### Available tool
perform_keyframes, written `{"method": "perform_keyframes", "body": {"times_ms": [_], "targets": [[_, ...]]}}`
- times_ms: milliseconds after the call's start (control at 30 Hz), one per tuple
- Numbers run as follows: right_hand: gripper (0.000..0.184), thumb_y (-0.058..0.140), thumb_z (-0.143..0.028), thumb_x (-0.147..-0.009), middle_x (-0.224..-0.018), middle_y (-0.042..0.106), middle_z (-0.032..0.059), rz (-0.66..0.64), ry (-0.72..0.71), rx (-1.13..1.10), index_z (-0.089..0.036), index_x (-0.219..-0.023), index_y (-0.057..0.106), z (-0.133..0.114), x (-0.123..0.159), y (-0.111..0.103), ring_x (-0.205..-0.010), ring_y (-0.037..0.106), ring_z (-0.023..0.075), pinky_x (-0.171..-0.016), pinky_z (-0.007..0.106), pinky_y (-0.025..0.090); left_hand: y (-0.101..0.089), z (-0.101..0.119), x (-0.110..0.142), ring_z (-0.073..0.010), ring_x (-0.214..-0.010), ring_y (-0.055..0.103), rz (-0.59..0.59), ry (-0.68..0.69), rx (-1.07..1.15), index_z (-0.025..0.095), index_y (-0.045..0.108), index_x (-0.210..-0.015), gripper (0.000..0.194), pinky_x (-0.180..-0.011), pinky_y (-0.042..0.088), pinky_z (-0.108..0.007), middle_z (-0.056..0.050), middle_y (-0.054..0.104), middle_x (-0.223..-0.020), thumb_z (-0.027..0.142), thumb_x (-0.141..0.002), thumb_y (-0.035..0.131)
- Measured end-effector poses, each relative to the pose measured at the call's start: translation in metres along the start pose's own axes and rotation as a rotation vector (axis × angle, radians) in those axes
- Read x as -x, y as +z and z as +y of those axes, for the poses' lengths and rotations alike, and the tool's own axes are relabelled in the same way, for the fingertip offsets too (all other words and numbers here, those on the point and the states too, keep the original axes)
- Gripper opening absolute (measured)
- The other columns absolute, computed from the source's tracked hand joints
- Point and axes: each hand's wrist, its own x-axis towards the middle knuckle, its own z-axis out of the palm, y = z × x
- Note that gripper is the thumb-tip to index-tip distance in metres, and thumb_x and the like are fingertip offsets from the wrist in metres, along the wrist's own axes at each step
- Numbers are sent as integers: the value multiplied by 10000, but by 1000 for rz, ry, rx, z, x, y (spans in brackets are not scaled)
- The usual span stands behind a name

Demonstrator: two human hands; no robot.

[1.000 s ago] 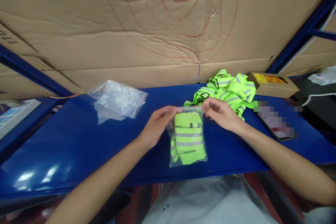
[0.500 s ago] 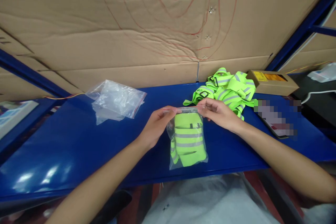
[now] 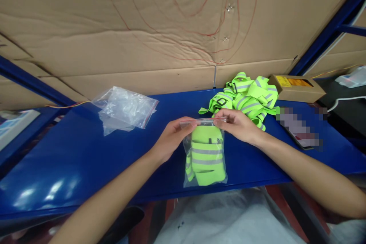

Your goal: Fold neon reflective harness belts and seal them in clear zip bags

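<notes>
A clear zip bag [image 3: 186, 181] hangs from my two hands near the front of the blue table. Inside it lies a folded reflective strap [image 3: 207, 167], bright yellow-green with grey stripes. My left hand [image 3: 177, 133] pinches the bag's zip edge at its left part, thumb on top. On the right part of the same edge, my right hand [image 3: 233, 124] pinches with thumb and fingers. Just behind the right hand is a loose heap of yellow-green reflective straps [image 3: 248, 97] with black buckles.
Clear plastic bags [image 3: 126, 106] lie in a pile at the back left of the blue table [image 3: 85, 167]. A cardboard box [image 3: 297, 89] stands at the back right, with a blurred-out phone-like object [image 3: 299, 129] before it. A cardboard wall [image 3: 143, 45] rises behind.
My hands still hold the zip edge; the bag's top edge sits slightly lower, and the right hand's grip has shifted a little left along it. The camera view has moved slightly.
</notes>
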Motion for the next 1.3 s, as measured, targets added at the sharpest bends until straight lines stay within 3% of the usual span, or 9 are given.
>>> {"method": "perform_keyframes", "body": {"times_ms": [433,833,1000,1300], "targets": [[215,702,-400,-879,-753,587,-6,27,-57,42,-188,-863,665,6,1,2,-664,481,138,-593,272,366,0,-1,2,-150,-828,604,-46,39,-53,201,784,-1011,332,-767,434,-252,-34,728,-940,473,-821,815],[184,683,-361,-887,-747,580,-4,-32,-101,79,-187,-843,643,0,6,8,-664,495,134,-598,263,405,2,-1,4,-139,-773,584,-102,38,-89,203,784,-999,316,-723,430,-241,-25,708,-877,472,-834,800],[165,704,-338,-875,-708,582,-10,-1,-107,62,-196,-821,640,-2,6,7,-623,486,127,-562,253,380,3,2,5,-167,-819,613,-55,67,-117,197,787,-1015,351,-741,460,-260,-54,738,-958,501,-839,781],[206,729,-376,-858,-755,639,7,-19,-67,70,-184,-850,654,-2,6,7,-663,536,136,-603,259,423,3,5,5,-144,-764,586,3,100,-132,186,774,-931,322,-701,444,-239,-30,705,-842,498,-852,767]]}}
